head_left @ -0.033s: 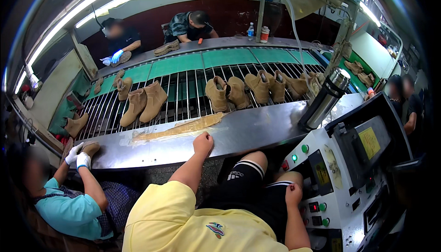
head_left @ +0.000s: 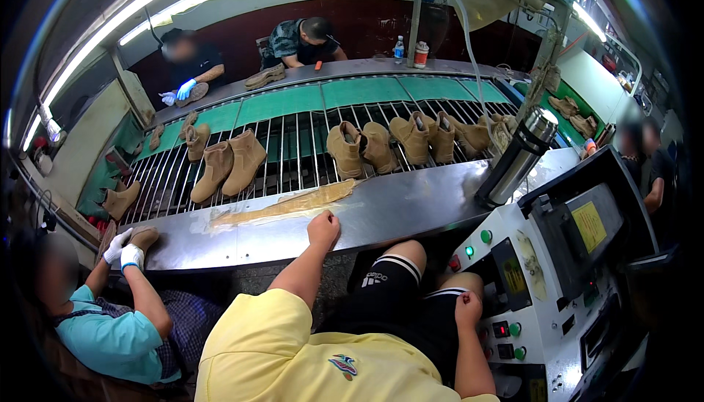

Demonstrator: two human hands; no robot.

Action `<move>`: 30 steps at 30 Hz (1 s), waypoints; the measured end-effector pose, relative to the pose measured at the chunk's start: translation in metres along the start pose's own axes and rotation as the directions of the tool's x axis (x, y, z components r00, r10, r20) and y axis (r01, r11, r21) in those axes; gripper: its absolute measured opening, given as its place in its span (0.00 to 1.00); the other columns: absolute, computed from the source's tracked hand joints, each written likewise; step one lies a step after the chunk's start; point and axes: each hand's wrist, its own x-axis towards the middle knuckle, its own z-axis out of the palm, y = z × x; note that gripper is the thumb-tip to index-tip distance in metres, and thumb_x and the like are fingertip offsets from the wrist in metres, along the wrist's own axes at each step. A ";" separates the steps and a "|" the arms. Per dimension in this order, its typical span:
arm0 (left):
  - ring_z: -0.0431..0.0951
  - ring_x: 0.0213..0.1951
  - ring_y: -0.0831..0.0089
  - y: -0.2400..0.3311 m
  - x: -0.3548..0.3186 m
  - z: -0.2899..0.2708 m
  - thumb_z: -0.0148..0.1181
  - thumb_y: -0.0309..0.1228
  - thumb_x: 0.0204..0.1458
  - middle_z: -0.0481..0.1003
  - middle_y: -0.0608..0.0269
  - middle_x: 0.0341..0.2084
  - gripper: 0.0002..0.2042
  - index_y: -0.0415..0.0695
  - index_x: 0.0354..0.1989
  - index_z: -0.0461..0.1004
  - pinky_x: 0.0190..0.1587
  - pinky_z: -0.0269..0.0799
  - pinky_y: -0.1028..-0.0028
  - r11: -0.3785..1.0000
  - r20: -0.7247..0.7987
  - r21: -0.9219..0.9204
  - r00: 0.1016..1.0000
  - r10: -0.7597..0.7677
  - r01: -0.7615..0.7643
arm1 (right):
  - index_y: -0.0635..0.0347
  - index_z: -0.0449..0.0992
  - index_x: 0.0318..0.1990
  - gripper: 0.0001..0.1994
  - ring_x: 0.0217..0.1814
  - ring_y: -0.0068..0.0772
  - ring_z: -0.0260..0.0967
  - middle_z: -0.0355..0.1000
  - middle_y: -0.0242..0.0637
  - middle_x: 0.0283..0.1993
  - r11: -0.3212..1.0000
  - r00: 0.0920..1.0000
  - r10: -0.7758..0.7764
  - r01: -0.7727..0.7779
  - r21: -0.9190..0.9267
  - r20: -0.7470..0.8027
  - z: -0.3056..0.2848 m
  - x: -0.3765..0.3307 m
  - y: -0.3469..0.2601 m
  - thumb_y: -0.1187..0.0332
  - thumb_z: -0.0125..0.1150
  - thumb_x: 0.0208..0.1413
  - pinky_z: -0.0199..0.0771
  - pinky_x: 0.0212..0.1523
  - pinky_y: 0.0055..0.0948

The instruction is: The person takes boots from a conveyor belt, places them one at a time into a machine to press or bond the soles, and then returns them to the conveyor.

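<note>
My left hand (head_left: 323,229) is curled into a fist on the edge of the steel ledge (head_left: 411,200), beside a patch of brown tape (head_left: 315,198). Nothing shows in its fingers. Over my right thigh, close to the machine, rests my right hand (head_left: 468,309), also closed with no object visible in it. Tan ankle boots stand on the roller rack beyond the ledge: a pair (head_left: 244,161) to the left of my fist and several more (head_left: 378,145) ahead and to the right. Neither hand touches a boot.
A steel thermos (head_left: 517,156) stands on the ledge at right, above a control machine (head_left: 506,270) with green buttons. At left, a gloved co-worker (head_left: 121,336) holds a boot (head_left: 144,238). Two people work behind the green belt (head_left: 359,92); a bottle (head_left: 399,48) stands there.
</note>
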 end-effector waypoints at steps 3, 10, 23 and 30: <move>0.76 0.30 0.52 -0.001 -0.002 -0.002 0.53 0.35 0.47 0.76 0.51 0.24 0.09 0.43 0.26 0.75 0.34 0.71 0.59 1.000 0.006 -0.022 1.000 0.016 -0.016 | 0.59 0.73 0.22 0.03 0.26 0.42 0.68 0.70 0.39 0.22 1.000 1.000 -0.017 0.017 0.011 -0.006 0.001 -0.002 -0.006 0.72 0.60 0.41 0.68 0.31 0.36; 0.76 0.30 0.52 0.001 -0.003 -0.004 0.53 0.35 0.47 0.76 0.51 0.24 0.09 0.43 0.26 0.76 0.35 0.71 0.60 1.000 0.011 -0.016 1.000 -0.018 0.018 | 0.58 0.73 0.21 0.03 0.27 0.41 0.68 0.70 0.39 0.22 0.999 1.000 0.011 -0.010 -0.036 0.015 -0.004 -0.003 -0.017 0.71 0.61 0.40 0.69 0.31 0.36; 0.76 0.30 0.52 0.001 -0.003 -0.004 0.54 0.35 0.47 0.76 0.51 0.24 0.09 0.43 0.27 0.75 0.34 0.71 0.60 1.000 0.013 -0.009 1.000 -0.006 0.007 | 0.57 0.74 0.21 0.03 0.27 0.40 0.68 0.69 0.37 0.21 0.996 1.000 -0.018 0.019 -0.084 0.010 -0.011 -0.009 -0.012 0.71 0.61 0.40 0.69 0.30 0.36; 0.77 0.30 0.53 -0.004 -0.001 -0.003 0.54 0.35 0.47 0.77 0.52 0.24 0.09 0.43 0.27 0.76 0.35 0.71 0.61 1.000 0.019 -0.012 1.000 -0.014 0.014 | 0.57 0.73 0.21 0.03 0.28 0.40 0.68 0.69 0.36 0.21 0.994 0.999 -0.034 0.035 -0.100 0.006 -0.012 -0.010 -0.007 0.71 0.61 0.41 0.69 0.31 0.36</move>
